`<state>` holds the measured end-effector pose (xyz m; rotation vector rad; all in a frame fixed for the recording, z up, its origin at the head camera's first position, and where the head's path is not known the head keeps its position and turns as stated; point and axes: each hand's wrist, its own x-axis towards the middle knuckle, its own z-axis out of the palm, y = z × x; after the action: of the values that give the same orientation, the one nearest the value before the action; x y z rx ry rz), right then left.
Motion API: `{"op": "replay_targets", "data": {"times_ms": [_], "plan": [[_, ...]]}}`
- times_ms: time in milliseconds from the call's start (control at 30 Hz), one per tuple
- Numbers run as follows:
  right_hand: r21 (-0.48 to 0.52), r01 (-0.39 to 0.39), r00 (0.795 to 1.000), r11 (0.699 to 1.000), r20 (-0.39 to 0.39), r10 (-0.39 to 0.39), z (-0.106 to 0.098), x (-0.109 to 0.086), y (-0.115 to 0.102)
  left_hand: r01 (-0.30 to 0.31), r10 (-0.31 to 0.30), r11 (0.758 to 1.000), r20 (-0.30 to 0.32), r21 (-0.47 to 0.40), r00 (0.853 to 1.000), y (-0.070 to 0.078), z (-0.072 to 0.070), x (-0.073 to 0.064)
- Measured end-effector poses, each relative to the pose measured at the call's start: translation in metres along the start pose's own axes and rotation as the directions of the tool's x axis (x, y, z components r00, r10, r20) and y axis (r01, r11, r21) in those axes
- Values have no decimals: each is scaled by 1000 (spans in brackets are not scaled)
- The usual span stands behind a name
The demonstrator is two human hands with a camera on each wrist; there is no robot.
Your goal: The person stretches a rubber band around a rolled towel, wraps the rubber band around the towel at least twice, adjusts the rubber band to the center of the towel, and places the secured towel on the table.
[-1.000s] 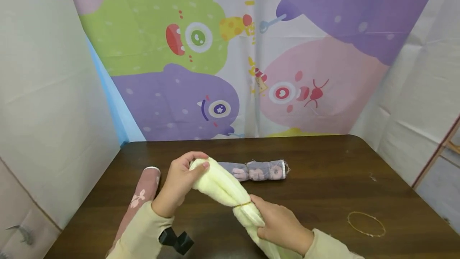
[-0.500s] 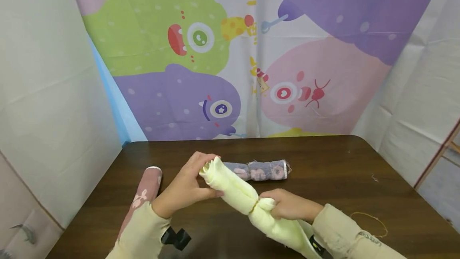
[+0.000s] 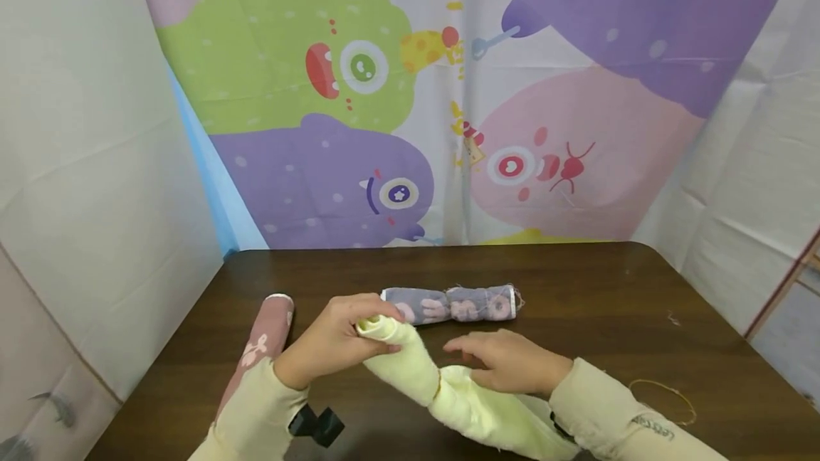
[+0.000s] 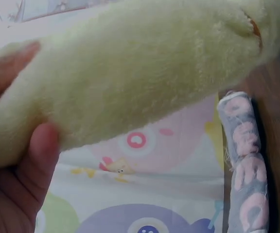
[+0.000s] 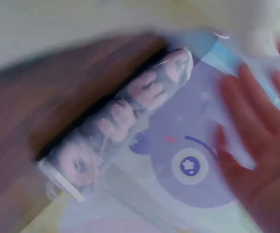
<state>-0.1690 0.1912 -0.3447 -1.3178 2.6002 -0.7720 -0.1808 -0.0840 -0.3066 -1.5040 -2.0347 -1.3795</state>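
My left hand (image 3: 339,336) grips the upper end of a pale yellow rolled towel (image 3: 483,407), whose coiled edge shows beside the thumb. A thin rubber band (image 3: 438,384) cinches the roll near its middle. In the left wrist view, thumb and fingers hold the fluffy towel (image 4: 130,73) from either side, and the orange-brown band (image 4: 254,33) sinks into it. Just over the lower half of the roll is my right hand (image 3: 515,361), fingers loosely bent. The right wrist view, blurred, shows the right hand's (image 5: 261,141) fingers spread with nothing between them.
A grey-purple rolled towel (image 3: 419,306) with pink patterns lies behind the hands. To the left lies a dusty pink roll (image 3: 259,340), partly behind the left sleeve. A loose rubber band (image 3: 687,398) rests on the dark table (image 3: 596,304) beside the right sleeve.
The right hand has let go of the yellow towel near the band and lifted slightly off it. The left hand has tilted the coiled end toward the camera and lowered it a little.
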Motion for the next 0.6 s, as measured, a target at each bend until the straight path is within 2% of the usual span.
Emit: {"op": "replay_targets", "data": {"times_ms": [33, 67, 100, 133, 200, 233, 267, 367, 400, 500, 600], "plan": [[-103, 79, 992, 992, -90, -89, 1, 1, 0, 29, -29, 1000, -15, 11, 999, 0, 1, 0], [-206, 148, 967, 967, -173, -185, 2, 3, -1, 48, -48, 999, -32, 12, 998, 0, 2, 0], [-276, 220, 926, 936, -241, -289, 3, 4, -1, 55, -55, 998, -49, 3, 997, -1, 2, 0], [-338, 277, 877, 899, -293, -381, 4, 6, -1, 61, -61, 998, -64, -7, 996, -1, 2, 0], [-459, 342, 782, 820, -345, -519, 6, 10, -2, 46, -48, 999, -88, -30, 995, -2, 2, 1], [-502, 354, 753, 789, -348, -559, 6, 11, -3, 24, -28, 999, -96, -46, 995, -3, 2, 1], [-529, 363, 733, 768, -347, -585, 7, 12, -3, -3, -4, 998, -101, -65, 995, -3, 2, 1], [-568, 382, 695, 729, -344, -632, 8, 13, -3, -67, 56, 994, -127, -85, 990, -4, 3, 3], [-577, 381, 688, 722, -345, -639, 8, 13, -3, -91, 79, 992, -140, -83, 987, -4, 4, 3], [-591, 373, 677, 715, -354, -645, 9, 15, -3, -154, 138, 985, -184, -75, 973, -5, 5, 3], [-588, 361, 670, 724, -376, -640, 11, 17, -4, -204, 184, 976, -222, -71, 957, -6, 7, 5]]}}
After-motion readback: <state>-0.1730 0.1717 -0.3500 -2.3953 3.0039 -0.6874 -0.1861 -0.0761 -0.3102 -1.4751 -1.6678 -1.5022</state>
